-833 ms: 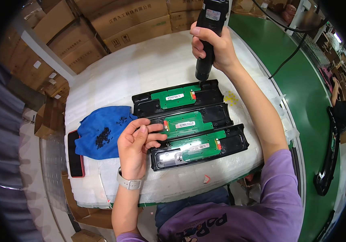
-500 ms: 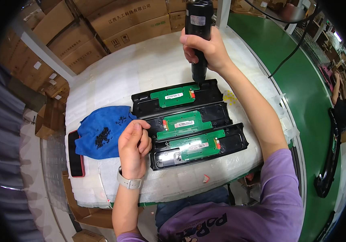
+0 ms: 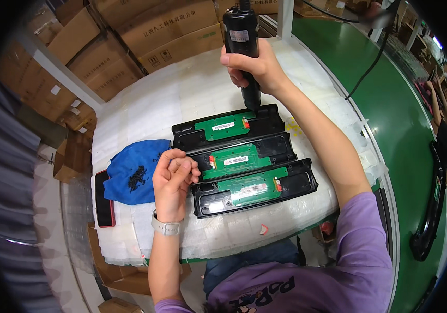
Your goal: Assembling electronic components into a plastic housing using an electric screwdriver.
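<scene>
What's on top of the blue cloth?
A pile of small black pieces lies on the cloth, with a few more scattered near its right edge. The left hand covers part of that edge, so anything there is hidden.

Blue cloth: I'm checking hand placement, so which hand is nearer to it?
Left. The left hand is at the right edge of the blue cloth, contact unclear. The right hand is farther off, up and to the right, gripping the black power tool.

I see a smooth black cylindrical plastic driver (image 3: 240, 43), three long, glossy black plastic housings (image 3: 298, 180) and a matt blue cloth (image 3: 119, 173).
</scene>
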`<state>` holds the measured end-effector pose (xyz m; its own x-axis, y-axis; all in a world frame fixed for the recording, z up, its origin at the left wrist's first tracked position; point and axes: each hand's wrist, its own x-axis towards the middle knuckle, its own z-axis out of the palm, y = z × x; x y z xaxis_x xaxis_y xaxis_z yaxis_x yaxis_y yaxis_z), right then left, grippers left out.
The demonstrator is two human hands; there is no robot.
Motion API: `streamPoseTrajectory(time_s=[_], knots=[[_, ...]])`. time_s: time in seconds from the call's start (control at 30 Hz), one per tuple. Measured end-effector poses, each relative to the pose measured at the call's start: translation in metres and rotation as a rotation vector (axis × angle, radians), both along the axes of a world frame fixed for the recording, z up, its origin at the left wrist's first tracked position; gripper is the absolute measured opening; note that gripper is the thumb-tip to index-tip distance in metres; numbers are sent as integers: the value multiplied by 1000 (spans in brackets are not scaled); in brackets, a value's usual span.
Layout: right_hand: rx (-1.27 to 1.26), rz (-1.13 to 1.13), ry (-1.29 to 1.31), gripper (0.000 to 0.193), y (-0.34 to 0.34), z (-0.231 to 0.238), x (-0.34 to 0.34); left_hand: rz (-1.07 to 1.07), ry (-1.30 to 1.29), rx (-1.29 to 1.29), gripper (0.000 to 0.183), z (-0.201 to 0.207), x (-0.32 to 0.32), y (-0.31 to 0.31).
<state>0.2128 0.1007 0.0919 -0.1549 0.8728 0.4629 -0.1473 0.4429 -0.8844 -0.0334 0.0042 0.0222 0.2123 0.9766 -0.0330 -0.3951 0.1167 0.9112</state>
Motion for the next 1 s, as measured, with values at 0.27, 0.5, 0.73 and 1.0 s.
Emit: streamPoseTrajectory(time_s=[0.27, 0.5, 0.73, 1.0], knots=[[51, 30, -116, 21, -6, 1, -3, -70, 29, 1, 15, -5, -3, 2], [18, 166, 267, 22, -30, 20, -14, -7, 94, 86, 15, -1, 1, -4], [-48, 311, 552, 33, -63, 28, -44, -71, 202, 164, 13, 10, 8, -13], [-69, 320, 515, 31, -73, 22, -55, -150, 160, 186, 12, 8, 3, -9]])
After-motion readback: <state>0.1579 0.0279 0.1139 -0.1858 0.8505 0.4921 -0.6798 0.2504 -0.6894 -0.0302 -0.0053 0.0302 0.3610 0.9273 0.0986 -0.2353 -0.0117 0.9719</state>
